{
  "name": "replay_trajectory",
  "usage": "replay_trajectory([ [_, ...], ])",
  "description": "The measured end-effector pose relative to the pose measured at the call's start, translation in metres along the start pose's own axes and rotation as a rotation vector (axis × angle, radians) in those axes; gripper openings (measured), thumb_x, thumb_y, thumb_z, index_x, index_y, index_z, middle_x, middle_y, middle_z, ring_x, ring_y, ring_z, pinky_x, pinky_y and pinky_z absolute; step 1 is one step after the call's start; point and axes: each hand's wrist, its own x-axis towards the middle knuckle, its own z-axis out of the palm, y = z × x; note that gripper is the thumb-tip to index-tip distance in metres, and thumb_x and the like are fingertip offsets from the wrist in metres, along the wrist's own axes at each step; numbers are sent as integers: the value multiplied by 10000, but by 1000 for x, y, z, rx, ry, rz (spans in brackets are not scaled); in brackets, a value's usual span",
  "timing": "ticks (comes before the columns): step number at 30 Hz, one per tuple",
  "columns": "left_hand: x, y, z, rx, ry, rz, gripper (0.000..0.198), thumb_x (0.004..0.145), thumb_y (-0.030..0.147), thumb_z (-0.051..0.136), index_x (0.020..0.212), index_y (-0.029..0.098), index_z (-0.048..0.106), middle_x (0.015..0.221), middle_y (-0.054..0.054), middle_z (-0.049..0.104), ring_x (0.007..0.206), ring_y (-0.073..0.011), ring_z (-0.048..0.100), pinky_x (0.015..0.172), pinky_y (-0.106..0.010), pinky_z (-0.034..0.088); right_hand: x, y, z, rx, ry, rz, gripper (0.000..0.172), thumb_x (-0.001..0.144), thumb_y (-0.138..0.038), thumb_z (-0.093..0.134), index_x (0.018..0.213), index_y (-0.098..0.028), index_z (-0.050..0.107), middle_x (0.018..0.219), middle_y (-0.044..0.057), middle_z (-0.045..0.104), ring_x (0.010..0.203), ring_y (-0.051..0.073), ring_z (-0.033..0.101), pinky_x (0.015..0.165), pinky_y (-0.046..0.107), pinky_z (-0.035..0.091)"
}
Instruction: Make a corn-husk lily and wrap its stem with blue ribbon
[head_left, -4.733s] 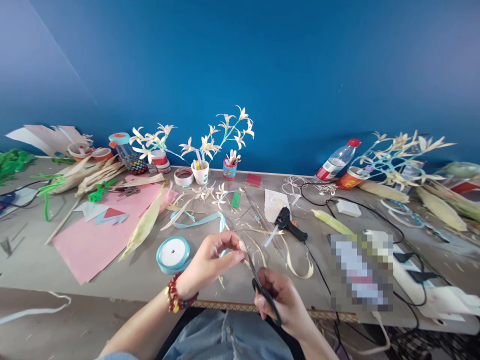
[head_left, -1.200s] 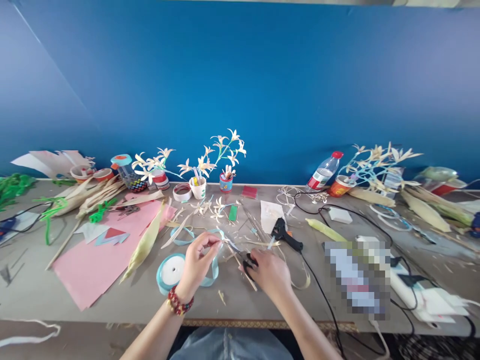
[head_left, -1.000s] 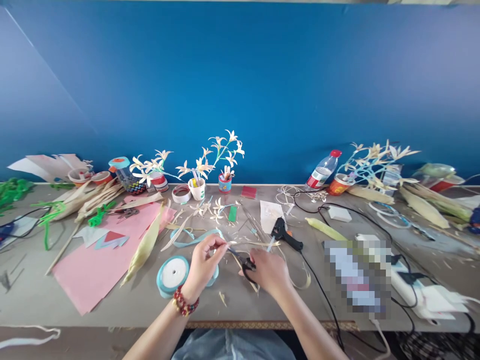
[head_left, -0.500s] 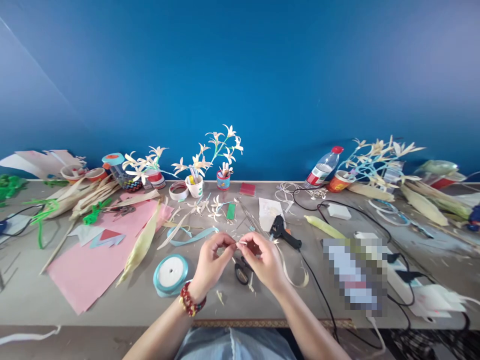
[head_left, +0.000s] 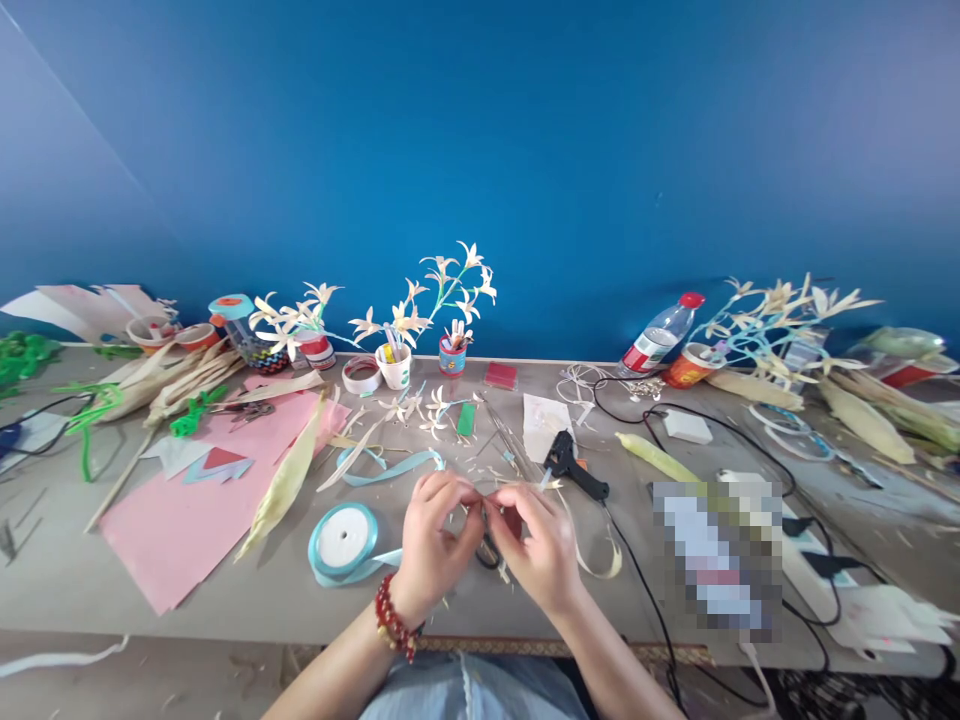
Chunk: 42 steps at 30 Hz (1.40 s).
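Observation:
My left hand (head_left: 442,535), with a red bead bracelet at the wrist, is closed in a pinch near the table's front. Facing it, my right hand (head_left: 534,540) is pinched too, and the fingertips of both meet. Whatever they hold is too small to make out. Black-handled scissors (head_left: 489,552) lie beneath, partly hidden by the hands. Left of my hands is a blue ribbon spool (head_left: 344,540). A black glue gun (head_left: 574,466) rests to the right, behind my right hand. Small white petal flowers (head_left: 435,410) lie behind the hands.
Pink paper (head_left: 180,530) and a corn husk (head_left: 285,490) lie left. Cups with flower stems (head_left: 395,368) line the wall, beside a plastic bottle (head_left: 660,338). On the right are a blurred phone (head_left: 716,560), a power strip (head_left: 806,565) and black cables.
Both hands have turned, their fingertips pressed closer together, and the small pale piece seen between them is now hidden. The view has shifted slightly.

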Motion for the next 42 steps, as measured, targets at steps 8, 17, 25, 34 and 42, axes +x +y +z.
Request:
replay_trajectory([
  [8,0,-7,-3,152,77,75,151,797,78,554,762,225,553,752,-14,659,741,-190,600,864,-396,462,-7,-1,3,45,109,-70,145,874,-88,584,818,-218,558,705,14,651,578,139,574,595,259,486],
  [17,5,3,-16,-132,-98,-99,106,881,211,575,950,212,655,925,-58,711,888,-216,642,844,-337,485,0,-6,-8,116,176,32,110,878,-131,616,802,-207,593,714,10,661,540,111,558,545,226,483],
  [25,7,13,-3,-73,-58,-57,132,840,147,549,730,217,565,710,-10,627,709,-183,591,883,-382,463,-1,-11,-6,113,141,-19,136,882,-107,599,804,-218,587,697,14,654,564,128,564,566,249,492],
  [34,4,-2,-11,143,83,-40,148,817,96,509,768,228,555,728,-16,637,756,-210,592,825,-371,454,-5,-9,-5,96,293,-16,125,870,-101,613,827,-218,607,720,34,686,614,161,651,582,265,531],
  [42,8,7,-9,-48,-84,26,92,905,201,533,873,228,614,782,-19,695,742,-182,630,1028,-436,401,-3,-7,-7,122,184,88,91,905,-198,590,818,-211,612,712,36,687,596,147,637,551,238,526],
])
